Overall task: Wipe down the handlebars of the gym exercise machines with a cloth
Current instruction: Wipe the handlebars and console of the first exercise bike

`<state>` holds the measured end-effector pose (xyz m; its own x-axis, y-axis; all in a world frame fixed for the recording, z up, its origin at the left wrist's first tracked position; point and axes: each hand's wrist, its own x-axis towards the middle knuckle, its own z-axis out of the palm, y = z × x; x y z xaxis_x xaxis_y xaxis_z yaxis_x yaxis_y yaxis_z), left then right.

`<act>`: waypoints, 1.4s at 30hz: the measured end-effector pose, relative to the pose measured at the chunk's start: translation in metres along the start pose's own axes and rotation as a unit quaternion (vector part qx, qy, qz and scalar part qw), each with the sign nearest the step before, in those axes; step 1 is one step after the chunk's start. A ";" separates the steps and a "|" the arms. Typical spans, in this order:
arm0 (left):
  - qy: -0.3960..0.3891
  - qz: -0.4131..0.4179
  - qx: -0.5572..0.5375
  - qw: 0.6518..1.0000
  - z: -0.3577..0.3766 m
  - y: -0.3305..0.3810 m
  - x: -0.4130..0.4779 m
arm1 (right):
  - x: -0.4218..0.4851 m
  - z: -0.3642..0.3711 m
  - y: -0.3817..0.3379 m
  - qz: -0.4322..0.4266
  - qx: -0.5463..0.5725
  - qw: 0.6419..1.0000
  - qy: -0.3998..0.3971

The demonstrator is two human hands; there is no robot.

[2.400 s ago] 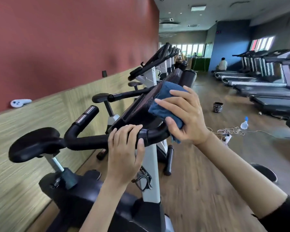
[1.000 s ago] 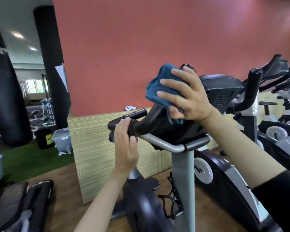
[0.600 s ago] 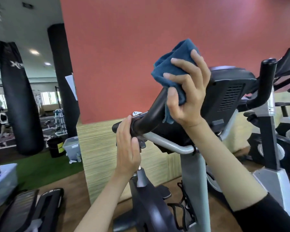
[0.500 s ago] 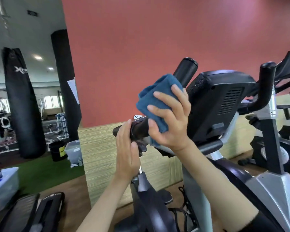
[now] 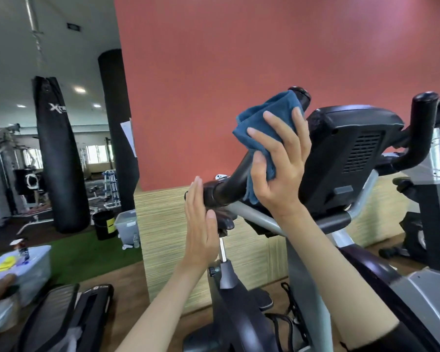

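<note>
A black handlebar [image 5: 230,185] of an exercise bike rises from lower left to its end cap at upper right, beside the black console [image 5: 351,151]. My right hand [image 5: 281,158] wraps a folded blue cloth [image 5: 264,118] around the bar's upper stretch, fingers over the cloth and thumb beneath. My left hand [image 5: 200,227] stands flat against the bar's lower end, fingers straight and together. The far handlebar [image 5: 421,130] of the same bike sticks up at the right.
A red wall over a woven-look half wall stands behind the bike. Another exercise bike [image 5: 427,219] is at the right. Black punching bags [image 5: 59,153] hang at the left, with plastic bins [image 5: 127,224] and a bucket on green turf; a treadmill end lies lower left.
My right hand has slid the cloth up the handlebar from near the lower bend to just under the end cap. My left hand's fingers have straightened and lie flat against the bar's lower end.
</note>
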<state>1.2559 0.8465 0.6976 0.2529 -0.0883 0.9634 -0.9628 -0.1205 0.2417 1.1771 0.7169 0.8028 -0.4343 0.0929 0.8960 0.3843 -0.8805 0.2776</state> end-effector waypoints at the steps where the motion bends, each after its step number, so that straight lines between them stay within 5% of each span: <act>1: 0.014 -0.009 -0.008 1.000 0.001 -0.001 0.000 | -0.010 0.003 -0.004 -0.007 -0.010 1.000 0.004; 7: 0.034 -0.054 -0.049 0.997 0.006 -0.008 -0.010 | -0.062 0.019 -0.024 -0.141 -0.151 0.978 -0.031; 12: 0.011 -0.107 -0.056 0.993 0.003 -0.023 -0.009 | -0.106 0.025 -0.009 -0.329 -0.350 0.868 -0.127; 15: -0.015 -0.088 -0.097 0.991 -0.003 -0.023 -0.001 | -0.096 0.016 -0.003 -0.356 -0.366 0.849 -0.135; 24: -0.072 -0.084 -0.113 0.987 -0.008 -0.027 0.004 | -0.068 0.006 -0.038 -0.187 -0.301 0.928 -0.118; 28: -0.084 -0.099 -0.113 0.985 -0.012 -0.020 0.006 | -0.080 0.012 -0.043 -0.214 -0.362 0.895 -0.149; 35: -0.100 -0.131 -0.105 0.981 -0.023 -0.013 0.006 | -0.063 -0.020 -0.044 -0.305 -0.387 0.810 -0.317; 42: -0.135 -0.105 -0.084 0.982 -0.037 -0.013 0.012 | -0.007 -0.013 -0.081 -0.061 -0.383 0.851 -0.355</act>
<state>1.2675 0.8840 0.7101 0.4422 -0.3407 0.8297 -0.8828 -0.0019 0.4697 1.1382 0.7813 0.7697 0.2731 0.2232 0.9358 -0.3902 -0.8634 0.3198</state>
